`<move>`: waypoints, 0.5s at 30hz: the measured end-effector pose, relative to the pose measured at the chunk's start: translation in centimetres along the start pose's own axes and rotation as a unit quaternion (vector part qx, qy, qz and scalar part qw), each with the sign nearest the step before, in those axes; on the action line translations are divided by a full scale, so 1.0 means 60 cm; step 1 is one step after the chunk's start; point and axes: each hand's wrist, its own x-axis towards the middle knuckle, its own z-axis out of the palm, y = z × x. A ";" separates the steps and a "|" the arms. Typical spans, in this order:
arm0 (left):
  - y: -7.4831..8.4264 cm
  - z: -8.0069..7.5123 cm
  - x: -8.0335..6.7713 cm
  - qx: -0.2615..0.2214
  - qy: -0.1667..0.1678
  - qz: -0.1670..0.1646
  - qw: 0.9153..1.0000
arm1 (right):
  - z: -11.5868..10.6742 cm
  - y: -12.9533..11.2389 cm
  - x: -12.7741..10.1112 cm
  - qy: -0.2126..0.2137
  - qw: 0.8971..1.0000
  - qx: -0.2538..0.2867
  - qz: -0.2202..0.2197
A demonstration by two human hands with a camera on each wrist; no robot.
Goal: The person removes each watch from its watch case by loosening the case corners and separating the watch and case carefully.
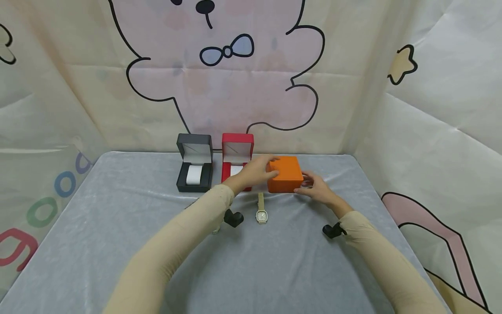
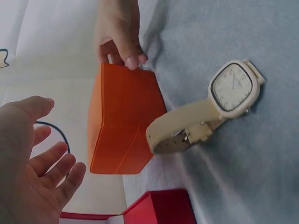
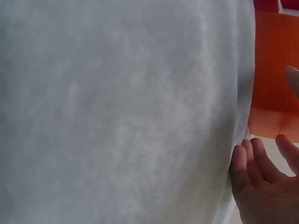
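Beige sleeves [image 1: 188,226] reach in from the near edge of the worktop [image 1: 274,270], each with a black wrist mount [image 1: 234,218] at the cuff. Worktop surface: grey cloth, with soft creases.

Orange box [image 1: 285,170]: located toward the far edge of the worktop, on the side of the far right corner. It sits upright with its top closed, between the two hands.

Left hand [image 1: 254,171]: at the box's left side, fingers wide and slightly bent, holding nothing. The left wrist view shows a gap between these fingers and the box; actual contact at the fingertips cannot be told from the head view.

Right hand [image 1: 318,188]: at the box's right side, thumb toward the front, fingers extended and relaxed, thumb and fingers parted. The left wrist view places the thumb at the box's edge; how firmly it bears there cannot be told.

Beige watch [image 1: 261,211]: lies nearer the near edge than the orange box, strap buckled into a loop, dial upward.

Red box [image 1: 237,146] and black box [image 1: 194,163]: left of the orange box, lids raised, white cushion [image 1: 194,175] inside each; the left hand partly covers the red one. Behind the far edge hangs a pale curtain [image 1: 341,100] with cartoon outlines.
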 end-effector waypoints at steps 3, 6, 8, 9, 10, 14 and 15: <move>0.001 0.009 0.010 0.022 -0.009 -0.005 1.000 | 0.003 0.007 0.006 -0.005 1.000 -0.024 -0.001; 0.000 0.015 0.018 0.048 -0.010 -0.010 0.999 | 0.005 0.012 0.013 -0.011 0.999 -0.044 -0.011; -0.001 0.018 0.023 0.060 -0.013 -0.016 0.998 | 0.006 0.015 0.017 -0.015 0.998 -0.050 -0.021; -0.001 0.019 0.026 0.063 -0.016 -0.019 0.998 | 0.006 0.016 0.019 -0.018 0.998 -0.049 -0.023; -0.002 0.020 0.028 0.064 -0.020 -0.023 0.998 | 0.007 0.017 0.020 -0.018 0.998 -0.047 -0.026; -0.006 0.022 0.036 0.060 -0.046 -0.045 0.996 | 0.003 -0.006 0.013 -0.027 0.998 -0.042 -0.031; -0.006 0.022 0.037 0.056 -0.055 -0.052 0.996 | 0.003 -0.013 0.010 -0.030 0.998 -0.042 -0.032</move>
